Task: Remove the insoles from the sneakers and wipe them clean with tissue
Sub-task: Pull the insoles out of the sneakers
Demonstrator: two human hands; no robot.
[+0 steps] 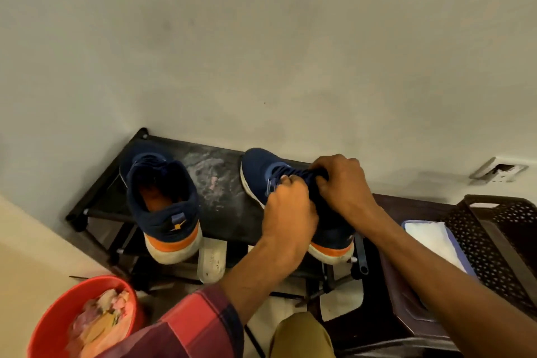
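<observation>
Both hands work the held sneaker (258, 166) on the shoe rack (220, 206), approx 5 o'clock of frame centre. L hand (287, 209) & R hand (343, 183): fingers curled tight, pinching the lace/tongue area. Its insole is hidden under them, so can't tell if it's lifted. Long axis: toe at 11 o'clock, heel at 5, so prob. the opening sits heel-side, under both hands. Other sneaker (162, 212) is at 9 o'clock of the hands, orange insole (157, 197) showing. Tissue (427, 237) at 4 o'clock, nearer R hand.

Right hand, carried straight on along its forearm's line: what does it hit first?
The right hand grips the sneaker on the right; onward it would likely push into its laced upper, toward the toe.
</observation>
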